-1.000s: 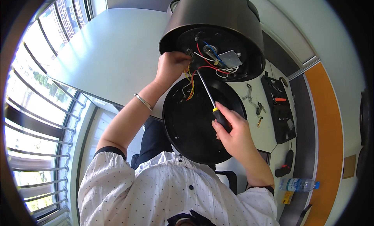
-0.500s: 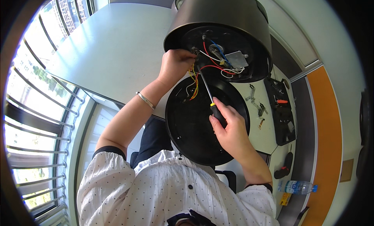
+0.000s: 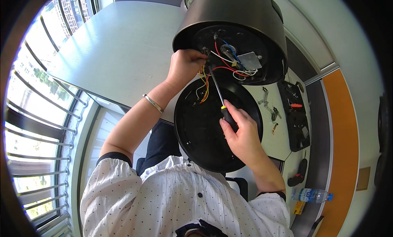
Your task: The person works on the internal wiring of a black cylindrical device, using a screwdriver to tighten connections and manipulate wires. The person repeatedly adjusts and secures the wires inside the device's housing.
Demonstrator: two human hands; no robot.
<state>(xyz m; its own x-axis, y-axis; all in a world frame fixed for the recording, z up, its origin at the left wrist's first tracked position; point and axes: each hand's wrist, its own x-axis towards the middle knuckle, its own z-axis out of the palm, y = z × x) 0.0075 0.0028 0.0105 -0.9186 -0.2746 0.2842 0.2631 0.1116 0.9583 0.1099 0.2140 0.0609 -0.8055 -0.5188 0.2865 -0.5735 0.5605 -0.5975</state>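
A dark metallic appliance body (image 3: 233, 14) lies on its side, its black underside facing me with red, blue and white wires (image 3: 226, 68) across it. At the left of that underside my left hand (image 3: 186, 66) pinches something small by a terminal; its fingertips hide what it is. My right hand (image 3: 242, 134) is wrapped round the black and yellow handle of a screwdriver (image 3: 217, 88). The shaft points up and left, its tip just below my left fingertips. Beneath, a round black base cover (image 3: 213, 143) hangs over the table edge, joined by yellow and red wires (image 3: 204, 87).
To the right lie metal brackets (image 3: 267, 104) and an open black tool case (image 3: 295, 126) with a red-handled tool. Nearer me are a black and red tool (image 3: 299, 173), a water bottle (image 3: 311, 195) and a yellow box (image 3: 299, 207). A white table (image 3: 118, 44) extends left toward a barred window.
Very little differs. The appliance has shifted slightly in the picture, while both hands keep nearly the same place and hold.
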